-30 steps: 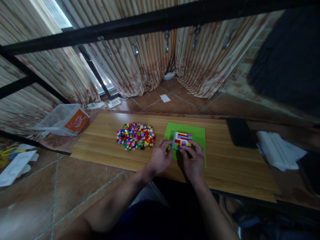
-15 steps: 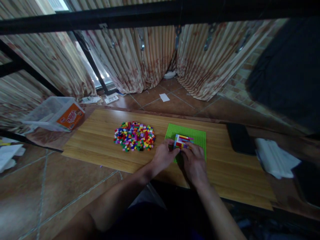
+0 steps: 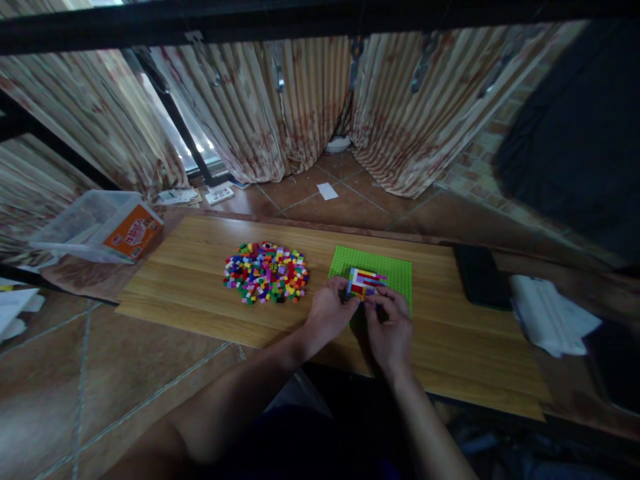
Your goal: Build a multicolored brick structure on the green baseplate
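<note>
A green baseplate (image 3: 395, 272) lies on the wooden board (image 3: 190, 280). On it sits a small block of coloured bricks (image 3: 364, 281) in red, white, yellow and purple rows. My left hand (image 3: 327, 315) is curled at the block's left side, fingertips touching it. My right hand (image 3: 390, 330) is pinched at the block's near edge, fingers pressed together on the bricks. To the left of the plate lies a round heap of loose coloured bricks (image 3: 265, 272).
A clear plastic box with an orange label (image 3: 100, 227) rests at the board's far left. A black flat object (image 3: 477, 275) and white cloth (image 3: 550, 313) lie to the right. Striped curtains (image 3: 280, 107) hang behind, a black bar (image 3: 300, 27) crosses overhead.
Both hands have stayed at the brick block, shifting slightly along its near edge. The view has tilted and drifted a little to the right.
</note>
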Motion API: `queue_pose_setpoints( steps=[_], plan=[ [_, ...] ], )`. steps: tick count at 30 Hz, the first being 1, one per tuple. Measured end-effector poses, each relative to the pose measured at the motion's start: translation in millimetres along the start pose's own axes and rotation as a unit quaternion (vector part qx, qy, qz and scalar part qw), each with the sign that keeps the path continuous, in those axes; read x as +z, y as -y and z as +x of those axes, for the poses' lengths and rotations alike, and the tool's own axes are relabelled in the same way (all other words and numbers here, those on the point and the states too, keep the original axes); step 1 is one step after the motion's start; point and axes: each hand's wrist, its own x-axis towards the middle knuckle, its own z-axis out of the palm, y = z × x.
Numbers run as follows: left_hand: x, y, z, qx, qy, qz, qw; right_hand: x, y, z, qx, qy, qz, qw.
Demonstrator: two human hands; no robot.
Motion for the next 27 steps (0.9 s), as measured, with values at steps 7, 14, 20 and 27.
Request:
queue_pose_setpoints(
  steps=[7, 14, 20, 27],
  plan=[
    [1.9, -0.9, -0.7, 0.006, -0.006, 0.022, 1.000, 4.1, -0.7, -1.1, 0.008, -0.013, 0.010, 1.000],
    [-1.4, 3.1, -0.9, 0.010, 0.022, 0.030, 0.999, 3.4, -4.0, 0.0, -0.020, 0.001, 0.006, 1.000],
    [-12.8, 9.4, 2.2, -0.010, 0.038, -0.033, 0.999, -13.6, -17.7, -19.8, 0.036, -0.103, 0.037, 0.993],
    [-4.7, 8.7, -14.1, 0.020, 0.059, -0.060, 0.996, -15.1, -15.3, -14.6, 0.111, 0.001, -0.009, 0.994]
  ],
)
